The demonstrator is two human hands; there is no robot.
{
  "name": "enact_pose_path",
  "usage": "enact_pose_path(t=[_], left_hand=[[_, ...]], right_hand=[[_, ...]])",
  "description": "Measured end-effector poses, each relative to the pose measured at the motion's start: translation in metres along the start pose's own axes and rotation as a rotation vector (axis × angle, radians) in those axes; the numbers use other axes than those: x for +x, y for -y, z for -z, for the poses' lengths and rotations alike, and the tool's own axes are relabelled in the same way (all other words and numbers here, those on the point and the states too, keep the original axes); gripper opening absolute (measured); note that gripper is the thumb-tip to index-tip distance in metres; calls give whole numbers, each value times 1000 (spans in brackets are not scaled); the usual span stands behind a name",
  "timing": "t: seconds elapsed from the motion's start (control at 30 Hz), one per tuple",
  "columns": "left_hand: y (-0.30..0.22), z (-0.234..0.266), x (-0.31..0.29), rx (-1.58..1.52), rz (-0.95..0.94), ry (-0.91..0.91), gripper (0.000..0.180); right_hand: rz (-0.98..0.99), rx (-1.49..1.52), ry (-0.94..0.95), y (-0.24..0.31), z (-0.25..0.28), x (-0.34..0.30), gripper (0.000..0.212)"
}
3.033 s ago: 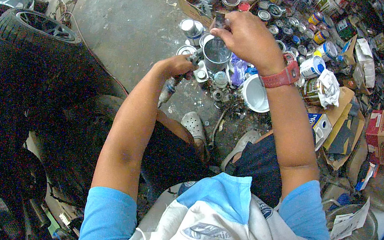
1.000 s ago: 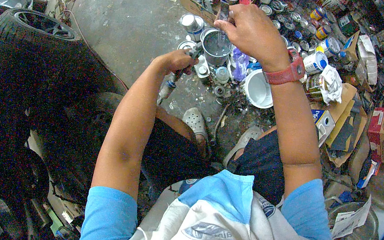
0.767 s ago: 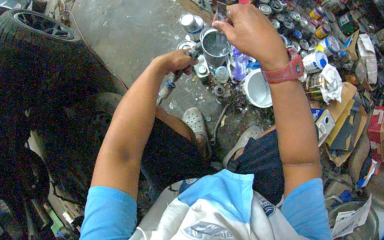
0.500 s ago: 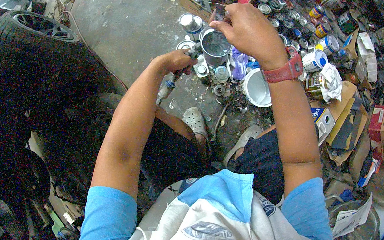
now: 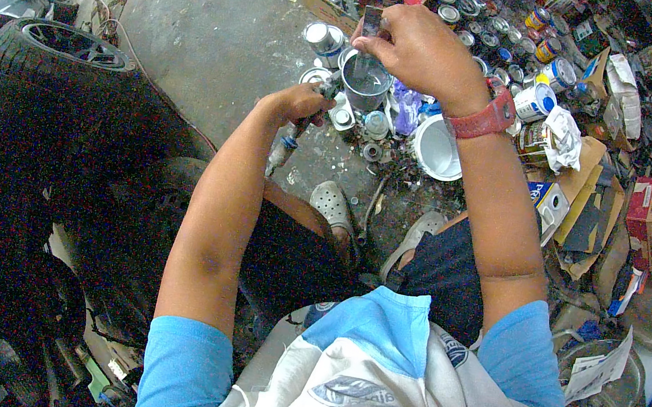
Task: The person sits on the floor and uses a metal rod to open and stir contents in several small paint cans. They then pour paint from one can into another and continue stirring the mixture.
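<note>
My left hand [image 5: 299,106] is closed around what looks like a spray gun [image 5: 288,144], its lower end showing a blue ring below my fingers. Metal parts of it reach toward a round grey cup [image 5: 364,95]; I cannot tell whether the two are joined. Dark grey liquid shows inside the cup. Over the cup's far rim, my right hand [image 5: 426,51] pinches a flat dark strip [image 5: 372,20]. A thin greyish streak runs below the strip into the cup; whether it is liquid or the strip's lower part is unclear. A red watch is on my right wrist.
Several paint cans [image 5: 536,101] and jars crowd the floor at the far right, beside a cardboard box [image 5: 321,3]. A white bucket [image 5: 439,149] stands right of the cup, near purple cloth [image 5: 408,108]. At left are a tyre [image 5: 56,49] and a hose [image 5: 143,78].
My right hand has shifted very slightly, and the dark strip now stands more upright over the cup. A greyish streak shows more plainly below it. My left hand stays in place.
</note>
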State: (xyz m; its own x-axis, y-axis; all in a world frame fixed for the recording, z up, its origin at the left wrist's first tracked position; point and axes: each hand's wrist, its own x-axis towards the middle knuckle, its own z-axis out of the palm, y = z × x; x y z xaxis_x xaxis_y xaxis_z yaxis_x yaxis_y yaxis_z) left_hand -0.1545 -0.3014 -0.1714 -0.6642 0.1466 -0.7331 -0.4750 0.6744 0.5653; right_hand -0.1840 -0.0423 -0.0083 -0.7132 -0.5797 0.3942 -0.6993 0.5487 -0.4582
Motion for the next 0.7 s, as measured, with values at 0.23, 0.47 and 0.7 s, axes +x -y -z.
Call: enact_pose_path(t=[0.23, 0.47, 0.7], left_hand=[[1, -1, 0, -28, -21, -11, 38], [4, 1, 6, 24, -3, -1, 35], [12, 0, 12, -4, -19, -18, 36]], right_hand=[[-19, -19, 46, 2, 3, 0, 32], [53, -25, -46, 2, 0, -2, 35], [17, -40, 9, 4, 2, -1, 30]])
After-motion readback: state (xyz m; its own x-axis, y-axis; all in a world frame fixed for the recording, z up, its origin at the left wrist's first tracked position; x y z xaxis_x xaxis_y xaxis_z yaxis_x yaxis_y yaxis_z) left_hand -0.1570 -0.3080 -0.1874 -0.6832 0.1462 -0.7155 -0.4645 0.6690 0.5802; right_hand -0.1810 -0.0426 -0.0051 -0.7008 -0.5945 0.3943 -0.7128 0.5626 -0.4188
